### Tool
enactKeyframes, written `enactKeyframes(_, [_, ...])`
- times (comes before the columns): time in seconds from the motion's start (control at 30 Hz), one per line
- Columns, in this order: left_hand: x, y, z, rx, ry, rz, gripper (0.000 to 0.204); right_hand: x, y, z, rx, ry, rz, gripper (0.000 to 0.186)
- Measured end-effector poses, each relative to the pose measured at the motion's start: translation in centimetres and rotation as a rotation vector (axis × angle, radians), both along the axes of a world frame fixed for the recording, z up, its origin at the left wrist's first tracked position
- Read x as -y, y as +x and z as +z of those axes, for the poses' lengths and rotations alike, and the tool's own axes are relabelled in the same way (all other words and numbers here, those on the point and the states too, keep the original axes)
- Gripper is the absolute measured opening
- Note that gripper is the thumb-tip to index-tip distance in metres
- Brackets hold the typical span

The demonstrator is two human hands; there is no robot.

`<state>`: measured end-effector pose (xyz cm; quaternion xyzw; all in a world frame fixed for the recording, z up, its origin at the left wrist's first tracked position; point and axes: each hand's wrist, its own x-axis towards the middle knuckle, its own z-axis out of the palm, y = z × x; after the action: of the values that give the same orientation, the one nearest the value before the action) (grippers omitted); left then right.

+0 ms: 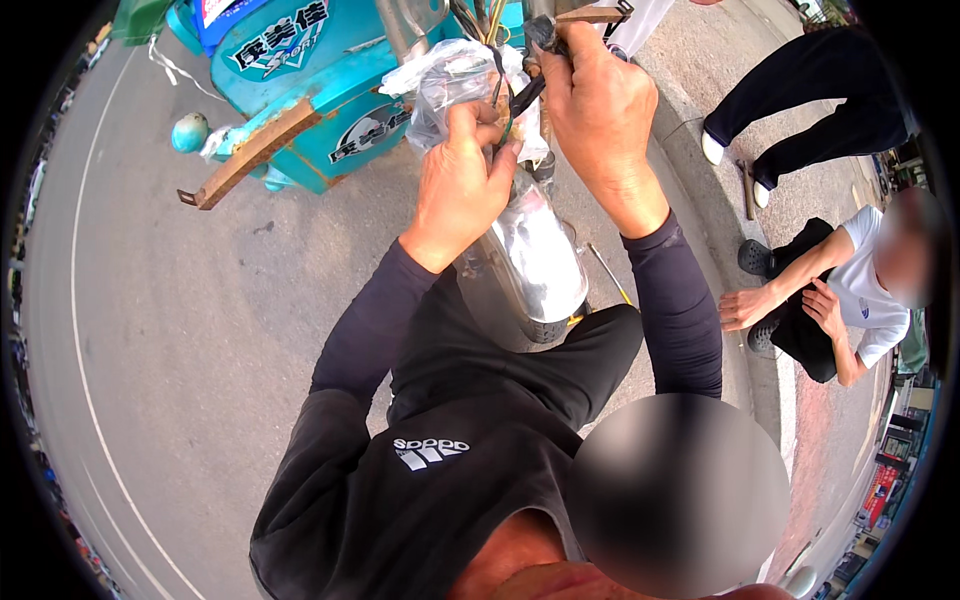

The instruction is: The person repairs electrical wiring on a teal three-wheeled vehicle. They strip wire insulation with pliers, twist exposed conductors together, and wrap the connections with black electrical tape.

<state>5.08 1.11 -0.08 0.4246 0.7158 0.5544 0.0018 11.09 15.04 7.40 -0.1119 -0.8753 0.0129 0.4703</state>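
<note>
My left hand is closed, its thumb and fingers pinched on thin wires beside a crumpled clear plastic bag. Higher and to the right, my right hand grips a dark lump at the end of a black-wrapped cable; its exact kind is unclear. A black piece of cable runs between the two hands. Several loose coloured wires come down from above. Below the hands is a wheel with a shiny silver mudguard.
Teal bodywork with a rusty bar stands at upper left. A screwdriver-like tool lies by the wheel. Along the kerb at right, one person crouches and another in dark trousers stands near a hammer-like tool.
</note>
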Motion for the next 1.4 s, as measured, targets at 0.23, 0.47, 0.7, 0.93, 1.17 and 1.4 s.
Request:
enactKeyframes(0.23, [0.2, -1.1, 0.9, 0.140, 0.070, -0.004, 0.016, -0.2, 2.0, -0.9, -0.074, -1.421, 0.795, 0.033])
enactKeyframes(0.47, [1.0, -2.7, 0.4, 0.529, 0.082, -0.230, 0.024, -1.3, 1.9, -1.6, 0.335, -0.691, 0.494, 0.024])
enactKeyframes(0.7, [1.8, -3.5, 0.7, 0.731, 0.123, -0.424, 0.023, -0.7, 1.3, -0.2, 0.509, -0.321, 0.377, 0.020])
enactKeyframes(0.93, [1.2, -3.5, 1.6, 0.753, 0.115, -0.385, 0.028, 0.0, 0.0, -3.8, 0.153, -0.146, 0.171, 0.017])
enactKeyframes(1.17, [1.7, -3.3, 1.2, 0.720, 0.074, -0.373, 0.037, 0.6, 1.0, -5.4, 0.160, -0.660, 0.323, 0.017])
enactKeyframes(1.4, [1.3, -2.7, 0.6, 0.552, 0.069, -0.360, 0.040, -0.1, 1.4, -4.8, -0.145, -0.457, 0.182, 0.027])
